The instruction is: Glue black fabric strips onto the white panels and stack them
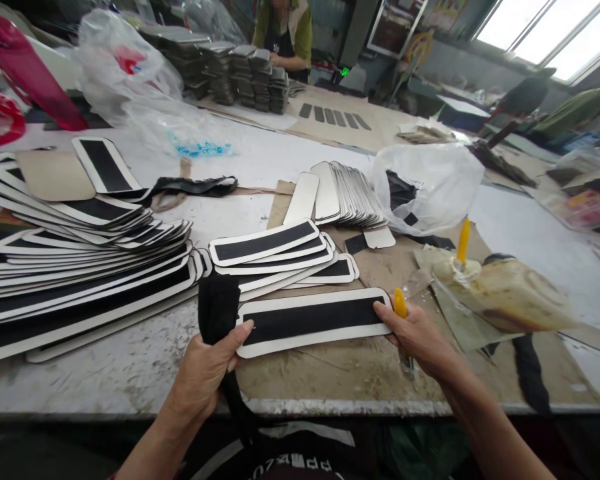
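Both hands hold one flat white-bordered black panel (313,321) at its short ends, left hand (205,370) also gripping limp black strips (217,310), right hand (417,337) also clasping a yellow-handled tool (400,303); thin, light and probably fairly stiff, it lies on the near surface (130,367), long axis left-right.

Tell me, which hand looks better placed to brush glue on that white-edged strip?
Probably the right hand: it holds the yellow-handled brush at the strip's end. The left hand grips black bands.
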Available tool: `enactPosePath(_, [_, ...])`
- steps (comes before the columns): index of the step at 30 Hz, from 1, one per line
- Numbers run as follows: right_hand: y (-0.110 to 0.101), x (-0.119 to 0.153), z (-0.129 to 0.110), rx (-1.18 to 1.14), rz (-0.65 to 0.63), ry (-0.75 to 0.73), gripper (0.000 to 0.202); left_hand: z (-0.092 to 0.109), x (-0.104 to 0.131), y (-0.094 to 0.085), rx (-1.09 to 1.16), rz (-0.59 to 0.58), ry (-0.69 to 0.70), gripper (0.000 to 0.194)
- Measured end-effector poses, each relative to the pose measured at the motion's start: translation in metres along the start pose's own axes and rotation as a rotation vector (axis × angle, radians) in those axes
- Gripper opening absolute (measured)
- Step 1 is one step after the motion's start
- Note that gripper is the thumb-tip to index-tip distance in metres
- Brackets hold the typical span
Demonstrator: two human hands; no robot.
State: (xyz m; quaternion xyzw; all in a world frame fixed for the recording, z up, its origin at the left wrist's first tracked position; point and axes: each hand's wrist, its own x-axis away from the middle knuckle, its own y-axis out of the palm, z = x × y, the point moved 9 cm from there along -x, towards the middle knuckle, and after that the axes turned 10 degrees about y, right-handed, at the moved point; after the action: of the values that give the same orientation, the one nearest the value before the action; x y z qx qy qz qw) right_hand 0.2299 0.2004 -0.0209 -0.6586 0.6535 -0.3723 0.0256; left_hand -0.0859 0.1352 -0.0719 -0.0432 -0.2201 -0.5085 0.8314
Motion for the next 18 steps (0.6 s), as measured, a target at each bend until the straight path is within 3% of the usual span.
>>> enactPosePath(7, [0.001, -0.004, 0.008, -0.097, -0.039, 0.01, 0.045, -0.005, -0.001, -0.001, 0.061, 0.008, -0.046, 0.037])
enactPosePath(13, [0.019, 0.001, 0.004, -0.566, -0.296, 0.122, 0.044, -0.014, 0.003, 0.01, 0.294, -0.074, -0.272, 0.042])
enactPosePath(18, [0.031, -0.01, -0.006, -0.632, -0.372, 0.149, 0.045, -0.016, -0.005, 0.007, 0.387, -0.082, -0.295, 0.041])
